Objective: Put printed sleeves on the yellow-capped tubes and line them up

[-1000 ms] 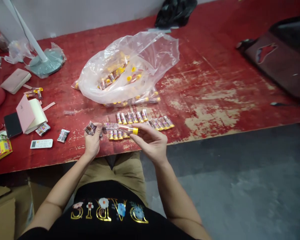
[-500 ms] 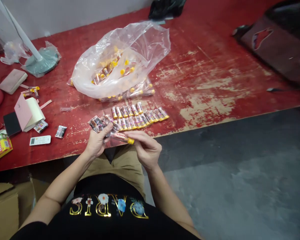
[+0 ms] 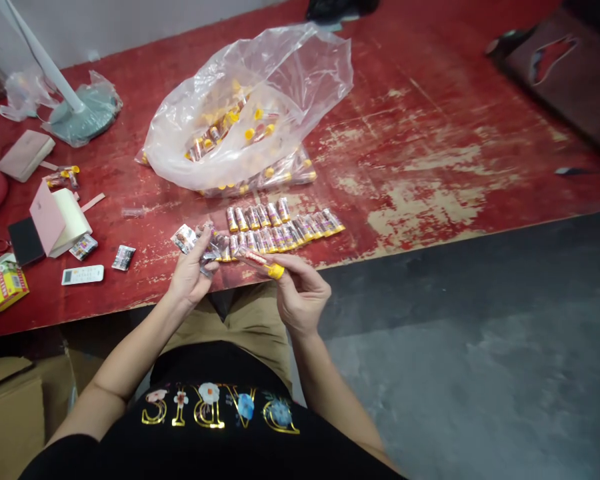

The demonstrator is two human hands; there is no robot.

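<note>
My right hand (image 3: 305, 291) pinches a small clear tube (image 3: 257, 257) by its yellow cap, the tube pointing left. Inside it something red and white shows. Closed on several small printed packets (image 3: 186, 238) is my left hand (image 3: 193, 270), just left of the tube and apart from it. Beyond both hands, rows of similar yellow-capped tubes (image 3: 275, 238) lie side by side on the red table (image 3: 360, 240). Behind the rows, a large clear plastic bag (image 3: 170, 143) lies with its mouth spread, holding many more tubes.
Left of my hands lie a white remote control (image 3: 83, 275), a small packet (image 3: 123, 257), an open pink notebook (image 3: 49, 220) and a yellow box (image 3: 3, 288). A lamp base (image 3: 87, 113) stands at the back left. A dark reddish bag (image 3: 555, 80) sits at the far right.
My right hand has drawn the tube slightly right, away from my left hand. My left hand has shifted a little left with the packets. The view has moved slightly.
</note>
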